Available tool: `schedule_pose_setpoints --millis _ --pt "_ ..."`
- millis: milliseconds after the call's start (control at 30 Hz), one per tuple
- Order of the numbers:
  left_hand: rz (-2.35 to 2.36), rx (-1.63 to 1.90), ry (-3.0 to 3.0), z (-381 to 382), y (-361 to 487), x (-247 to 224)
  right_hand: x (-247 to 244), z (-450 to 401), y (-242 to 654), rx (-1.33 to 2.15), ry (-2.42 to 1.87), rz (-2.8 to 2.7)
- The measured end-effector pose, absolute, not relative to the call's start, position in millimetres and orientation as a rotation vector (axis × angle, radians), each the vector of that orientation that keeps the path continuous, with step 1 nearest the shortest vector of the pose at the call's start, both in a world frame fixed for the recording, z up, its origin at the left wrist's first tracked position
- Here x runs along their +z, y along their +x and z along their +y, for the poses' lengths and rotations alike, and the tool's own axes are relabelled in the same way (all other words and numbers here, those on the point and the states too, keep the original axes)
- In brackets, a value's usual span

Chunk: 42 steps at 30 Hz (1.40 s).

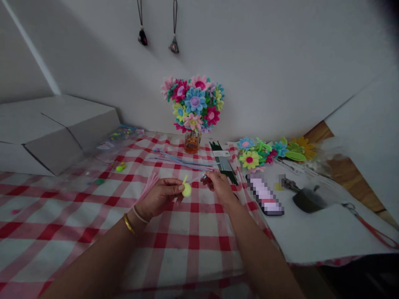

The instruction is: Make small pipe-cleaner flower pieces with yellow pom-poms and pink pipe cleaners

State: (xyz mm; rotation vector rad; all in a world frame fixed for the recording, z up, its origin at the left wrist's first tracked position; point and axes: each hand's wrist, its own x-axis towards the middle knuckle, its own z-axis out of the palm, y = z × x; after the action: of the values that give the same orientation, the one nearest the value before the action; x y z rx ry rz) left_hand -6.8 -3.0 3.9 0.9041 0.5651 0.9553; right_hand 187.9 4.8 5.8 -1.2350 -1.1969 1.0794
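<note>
1. Clamping yellow disc [186, 190] in grip of left hand [163, 192], above checked cloth [174, 245].
2. Holding right hand [220, 186] near disc; cannot tell whether clamped on anything, fingertips too blurred.
3. Noting pink stems [151, 181] beside left hand, flowers [195, 101] beyond.
</note>
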Motion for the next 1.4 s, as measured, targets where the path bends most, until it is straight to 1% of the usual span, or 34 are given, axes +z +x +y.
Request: schedule_pose_setpoints --millis 1067,1400 --pt "0.59 0.946 0.909 -3.9 -5.4 5.8 7.0 5.1 186.8 1.133 -1.22 -1.157" --pt "0.586 0.966 0.879 -5.6 -4.4 8.2 0.6 5.5 188.4 1.1 -1.248 -1.21"
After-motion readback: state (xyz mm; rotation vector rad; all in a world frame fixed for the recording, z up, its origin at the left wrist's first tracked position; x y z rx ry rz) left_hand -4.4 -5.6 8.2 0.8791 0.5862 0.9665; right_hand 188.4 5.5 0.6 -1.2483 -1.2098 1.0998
